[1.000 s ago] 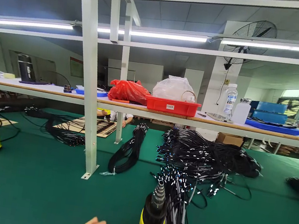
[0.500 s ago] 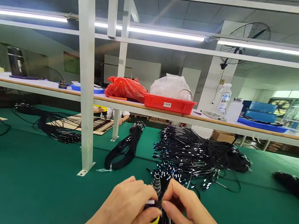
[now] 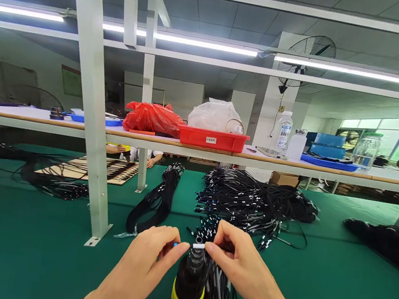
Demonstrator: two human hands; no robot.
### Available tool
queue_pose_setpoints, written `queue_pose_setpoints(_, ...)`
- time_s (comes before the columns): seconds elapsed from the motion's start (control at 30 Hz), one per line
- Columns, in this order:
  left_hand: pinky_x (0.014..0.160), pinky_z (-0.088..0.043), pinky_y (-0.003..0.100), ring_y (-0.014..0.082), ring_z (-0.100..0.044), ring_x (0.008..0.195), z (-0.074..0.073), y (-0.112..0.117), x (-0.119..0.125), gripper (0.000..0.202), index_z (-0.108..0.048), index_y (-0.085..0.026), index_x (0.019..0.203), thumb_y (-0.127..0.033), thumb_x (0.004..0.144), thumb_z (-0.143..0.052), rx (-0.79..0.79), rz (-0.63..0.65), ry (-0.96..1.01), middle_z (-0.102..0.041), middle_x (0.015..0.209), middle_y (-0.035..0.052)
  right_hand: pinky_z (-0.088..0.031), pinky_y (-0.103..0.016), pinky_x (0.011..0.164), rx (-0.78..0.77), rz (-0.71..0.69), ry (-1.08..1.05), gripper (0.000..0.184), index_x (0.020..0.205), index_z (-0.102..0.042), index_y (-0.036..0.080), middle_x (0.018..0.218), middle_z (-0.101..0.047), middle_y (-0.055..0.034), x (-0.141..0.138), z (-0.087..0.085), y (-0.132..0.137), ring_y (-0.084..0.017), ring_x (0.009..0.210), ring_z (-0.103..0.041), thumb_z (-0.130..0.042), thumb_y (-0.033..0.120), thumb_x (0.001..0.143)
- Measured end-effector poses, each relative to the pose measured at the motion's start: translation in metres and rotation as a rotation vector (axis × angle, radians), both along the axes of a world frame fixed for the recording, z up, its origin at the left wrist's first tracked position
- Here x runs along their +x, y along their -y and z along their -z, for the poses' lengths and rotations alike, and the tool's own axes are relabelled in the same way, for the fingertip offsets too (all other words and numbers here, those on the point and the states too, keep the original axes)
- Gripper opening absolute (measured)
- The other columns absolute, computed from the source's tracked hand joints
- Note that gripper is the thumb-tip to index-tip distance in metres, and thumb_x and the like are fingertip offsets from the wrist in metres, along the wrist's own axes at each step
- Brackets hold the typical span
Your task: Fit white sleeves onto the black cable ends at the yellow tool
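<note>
My left hand (image 3: 147, 258) pinches one end of a thin black cable, and a bit of blue shows at its fingertips. A white sleeve (image 3: 199, 246) on the cable spans the small gap between my hands. My right hand (image 3: 244, 269) pinches the cable on the other side of the sleeve. Directly under it, a yellow and black heat gun (image 3: 189, 286) stands upright, its metal nozzle pointing up at the sleeve. A bunch of black cables (image 3: 218, 283) with grey and white sleeves lies beside the heat gun, partly behind my right hand.
Behind my hands lies a large pile of black cables (image 3: 252, 196). A looped cable bundle (image 3: 155, 202) rests left of it. A white shelf post (image 3: 94, 120) rises from the green table (image 3: 22, 248). On the shelf sits a red tray (image 3: 211, 140). Another person's hand (image 3: 151, 162) shows beyond.
Both hands have risen a little and spread apart, bringing the white sleeve into view over the nozzle. The heat gun is less covered now. The whole view has shifted to the right.
</note>
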State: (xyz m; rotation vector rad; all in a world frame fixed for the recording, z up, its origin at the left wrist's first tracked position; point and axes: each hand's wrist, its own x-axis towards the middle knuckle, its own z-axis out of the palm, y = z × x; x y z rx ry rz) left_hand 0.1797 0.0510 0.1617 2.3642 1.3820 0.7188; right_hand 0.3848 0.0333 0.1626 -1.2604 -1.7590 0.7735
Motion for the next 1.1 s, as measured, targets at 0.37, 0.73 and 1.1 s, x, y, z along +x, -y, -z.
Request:
queue_pose_setpoints(0.37, 0.059, -0.029, 0.026, 0.0143, -0.039, 0.064, 0.006, -0.013, 0.009, 0.042, -0.043, -0.022, 0.069, -0.052, 0.095, -0.031, -0.129, 0.033, 0.215, -0.044, 0.067, -0.0051, -0.034, -0.021, 0.053, 0.027, 0.063, 0.04, 0.022, 0.068, -0.04, 0.021, 0.066, -0.042, 0.005, 0.006, 0.012, -0.016, -0.011, 0.061, -0.038, -0.052, 0.029, 0.085)
queue_pose_setpoints(0.73, 0.059, -0.029, 0.026, 0.0145, -0.039, 0.065, 0.005, -0.019, 0.01, 0.037, -0.05, -0.021, 0.073, -0.05, 0.093, -0.038, -0.126, 0.022, 0.225, -0.046, 0.068, -0.0046, -0.033, -0.022, 0.054, 0.051, 0.091, 0.078, 0.021, 0.067, -0.041, 0.021, 0.065, -0.044, 0.0049, 0.005, 0.016, -0.022, -0.011, 0.062, -0.041, -0.053, 0.028, 0.083)
queue_pose_setpoints(1.1, 0.066, -0.035, 0.027, 0.0163, -0.048, 0.074, 0.004, -0.017, 0.01, 0.027, -0.052, -0.023, 0.079, -0.042, 0.094, -0.042, -0.088, 0.053, 0.257, -0.054, 0.076, -0.003, -0.036, -0.024, 0.059, 0.045, 0.048, 0.106, 0.02, 0.072, -0.057, 0.018, 0.071, -0.059, 0.0005, 0.01, 0.012, -0.02, -0.013, 0.066, -0.05, -0.051, 0.03, 0.088)
